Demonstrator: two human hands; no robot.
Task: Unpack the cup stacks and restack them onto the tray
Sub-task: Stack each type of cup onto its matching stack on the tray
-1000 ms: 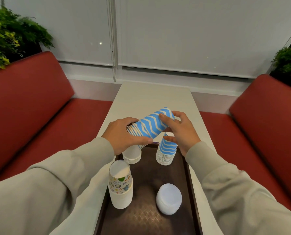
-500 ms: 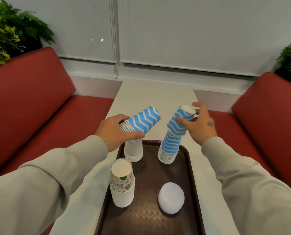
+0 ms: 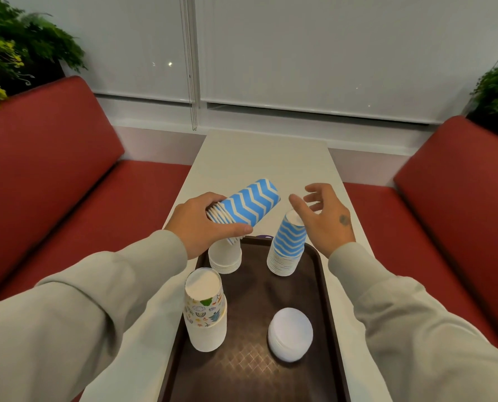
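My left hand [image 3: 204,227] grips a stack of blue zigzag cups [image 3: 249,206], held on its side above the far left of the brown tray [image 3: 250,369]. A second blue zigzag stack [image 3: 287,245] stands upside down on the tray's far right. My right hand [image 3: 324,219] hovers just beside its top, fingers spread, holding nothing. Also on the tray are a plain white stack [image 3: 225,256], a stack topped by a cup with cartoon prints [image 3: 204,309], and a low white stack [image 3: 290,333].
The tray lies on a narrow white table [image 3: 259,158] that runs to the window wall. Red bench seats [image 3: 76,204] flank it on both sides, with green plants [image 3: 12,47] behind the backrests.
My right hand pulled one blue zigzag cup off the held stack, set it on the tray's blue stack, and let go. It now hovers open beside that stack.
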